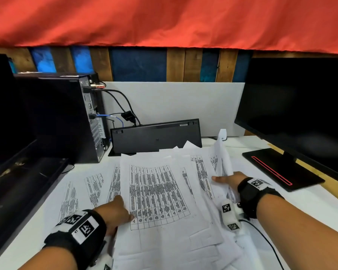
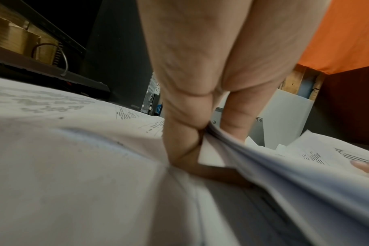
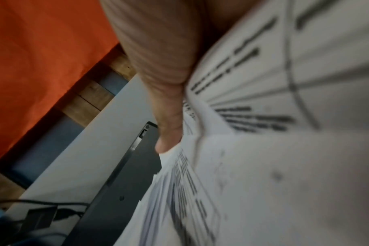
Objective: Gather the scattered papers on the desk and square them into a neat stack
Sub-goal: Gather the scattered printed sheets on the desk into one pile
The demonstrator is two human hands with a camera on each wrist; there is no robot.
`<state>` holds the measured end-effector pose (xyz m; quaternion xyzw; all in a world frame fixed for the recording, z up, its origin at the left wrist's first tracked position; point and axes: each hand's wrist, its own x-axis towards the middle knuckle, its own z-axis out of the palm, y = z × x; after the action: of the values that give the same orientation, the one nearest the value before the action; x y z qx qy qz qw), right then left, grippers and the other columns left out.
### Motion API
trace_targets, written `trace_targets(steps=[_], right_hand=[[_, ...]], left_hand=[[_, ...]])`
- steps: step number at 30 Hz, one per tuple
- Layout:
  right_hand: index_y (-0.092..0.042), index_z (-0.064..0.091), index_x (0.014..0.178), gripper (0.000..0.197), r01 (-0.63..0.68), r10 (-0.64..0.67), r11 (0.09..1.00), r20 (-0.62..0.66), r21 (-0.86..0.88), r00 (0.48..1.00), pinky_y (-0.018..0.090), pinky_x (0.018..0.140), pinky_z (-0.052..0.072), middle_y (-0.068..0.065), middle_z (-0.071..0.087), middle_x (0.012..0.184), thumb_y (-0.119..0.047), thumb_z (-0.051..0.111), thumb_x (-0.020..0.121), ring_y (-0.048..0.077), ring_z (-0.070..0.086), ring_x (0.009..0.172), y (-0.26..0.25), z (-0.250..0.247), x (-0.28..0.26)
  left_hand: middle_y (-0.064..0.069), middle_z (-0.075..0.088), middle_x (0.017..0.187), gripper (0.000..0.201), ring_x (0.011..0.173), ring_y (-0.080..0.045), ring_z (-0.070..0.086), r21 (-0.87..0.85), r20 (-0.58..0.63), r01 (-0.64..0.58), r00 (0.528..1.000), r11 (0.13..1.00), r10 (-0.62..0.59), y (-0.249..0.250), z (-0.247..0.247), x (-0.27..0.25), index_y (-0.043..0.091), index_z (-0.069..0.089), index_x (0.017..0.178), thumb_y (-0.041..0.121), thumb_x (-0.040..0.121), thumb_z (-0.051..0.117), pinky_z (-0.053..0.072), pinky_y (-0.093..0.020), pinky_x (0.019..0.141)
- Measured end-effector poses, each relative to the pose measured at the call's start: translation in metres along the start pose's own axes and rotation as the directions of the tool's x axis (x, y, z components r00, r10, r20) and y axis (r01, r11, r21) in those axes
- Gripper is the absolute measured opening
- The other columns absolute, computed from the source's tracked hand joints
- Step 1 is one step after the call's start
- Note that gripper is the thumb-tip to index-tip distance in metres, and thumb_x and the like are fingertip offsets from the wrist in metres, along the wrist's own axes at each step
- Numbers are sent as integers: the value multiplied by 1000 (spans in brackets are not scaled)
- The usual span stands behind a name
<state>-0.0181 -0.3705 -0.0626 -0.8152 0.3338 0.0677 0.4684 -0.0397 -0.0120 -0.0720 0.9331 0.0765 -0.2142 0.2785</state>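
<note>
Printed papers [image 1: 160,191] with tables of text lie fanned across the white desk [image 1: 316,209]. My left hand [image 1: 121,209] is at the left edge of the top sheets; in the left wrist view its fingers [image 2: 185,126] pinch a sheaf of papers [image 2: 274,166] that lifts off the loose sheets below. My right hand [image 1: 226,179] holds the right side of the pile, with one sheet [image 1: 220,152] curling upward behind it. In the right wrist view the thumb [image 3: 169,131] presses on the bent papers [image 3: 274,166], and the other fingers are hidden.
A black keyboard [image 1: 156,137] stands on edge behind the papers against a white partition [image 1: 174,102]. A computer tower [image 1: 70,117] with cables is at back left. A monitor [image 1: 300,106] and its base [image 1: 281,168] stand right. A black cable [image 1: 265,238] runs under my right wrist.
</note>
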Motion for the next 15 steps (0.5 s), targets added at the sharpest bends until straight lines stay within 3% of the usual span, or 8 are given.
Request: trace_targets(steps=[1,4,6,8,10,13,15], right_hand=[[-2,41,137,113,-6,7,1000,21,-29,1000,43,98,46,17,55,129,-47,91,45,36,54,116,-2,6,-1],[-1,30,143,100,-13,11,993,-17,-118,1000,37,104,41,17,45,143,-33,85,66,33,46,128,-11,19,-1],[1,30,143,94,0,-5,992,-40,-127,999,37,108,39,16,44,144,-25,83,70,32,46,130,-18,21,0],[2,37,138,82,46,-60,986,-87,-158,994,38,107,40,15,51,137,-21,82,72,32,51,125,-25,15,-4],[2,54,124,59,118,-143,982,-174,-144,974,39,96,50,17,63,116,-14,79,73,33,61,106,-33,0,-9],[2,64,107,33,243,-307,945,-341,-218,888,35,76,53,20,67,98,-9,70,76,32,60,82,-48,-33,-29],[3,65,102,25,326,-426,900,-431,-288,795,34,71,50,20,65,90,-6,64,78,32,61,79,-62,-55,-46]], left_hand=[[-19,50,137,66,123,-30,55,-51,4,-10,1000,999,10,-2,2,2,1,25,141,17,90,64,48,-22,78],[-19,51,138,74,117,-28,58,-129,17,-8,1000,992,10,-8,3,9,4,22,146,12,87,67,48,-25,85],[-18,50,138,77,117,-28,58,-171,28,-7,1000,985,12,-9,3,11,5,21,147,10,86,67,51,-26,86],[-19,49,140,76,124,-30,55,-183,34,5,999,983,2,-8,3,10,4,20,147,8,87,66,50,-23,78],[-20,48,140,75,125,-32,54,-194,37,23,999,981,-16,-10,2,12,3,21,147,7,87,66,47,-24,80],[-20,53,135,83,118,-33,59,-266,64,25,998,964,-9,-16,5,21,5,25,146,5,78,71,54,-32,92],[-22,53,134,76,113,-32,61,-274,64,22,998,961,-4,-15,4,19,2,26,145,0,81,68,56,-28,82]])
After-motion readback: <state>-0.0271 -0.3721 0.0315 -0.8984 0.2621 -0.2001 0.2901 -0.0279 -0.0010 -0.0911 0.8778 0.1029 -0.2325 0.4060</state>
